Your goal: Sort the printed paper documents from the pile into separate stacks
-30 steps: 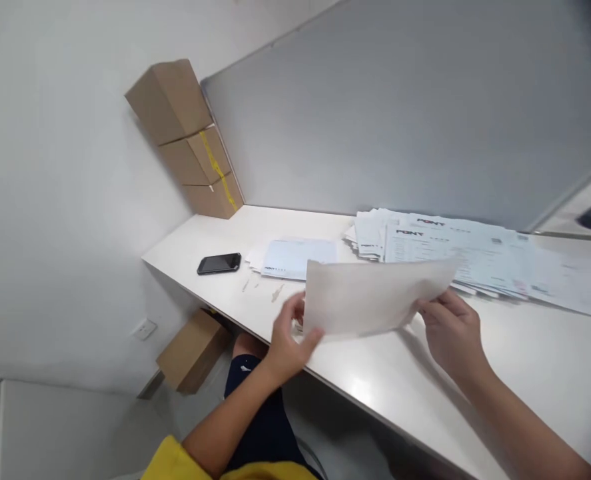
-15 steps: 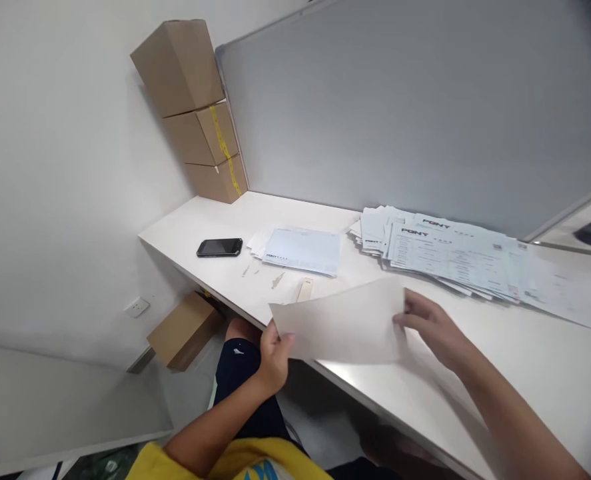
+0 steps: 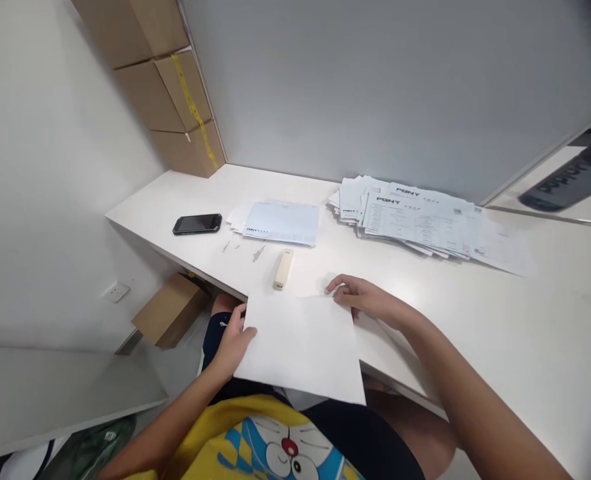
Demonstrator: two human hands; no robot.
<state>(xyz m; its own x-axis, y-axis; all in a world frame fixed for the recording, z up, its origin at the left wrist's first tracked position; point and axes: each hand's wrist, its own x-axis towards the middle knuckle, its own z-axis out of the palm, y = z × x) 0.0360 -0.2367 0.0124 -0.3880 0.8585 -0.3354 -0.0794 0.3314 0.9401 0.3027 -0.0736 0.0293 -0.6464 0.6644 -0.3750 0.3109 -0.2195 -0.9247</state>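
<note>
White sheet (image 3: 300, 350), left hand (image 3: 236, 341) gripping its left edge, right hand (image 3: 362, 297) at its far right corner, grip unclear

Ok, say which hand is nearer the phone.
Left. The left hand, on the left edge of the white paper, is on the near side of the phone, slightly right; the right hand, at the paper's far right corner, is much farther right.

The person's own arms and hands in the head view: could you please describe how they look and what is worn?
The left hand and right hand are ungloved, and both forearms are bare, with no sleeve covering them. The yellow shirt bears a blue-and-white Doraemon print with a red nose.
</note>
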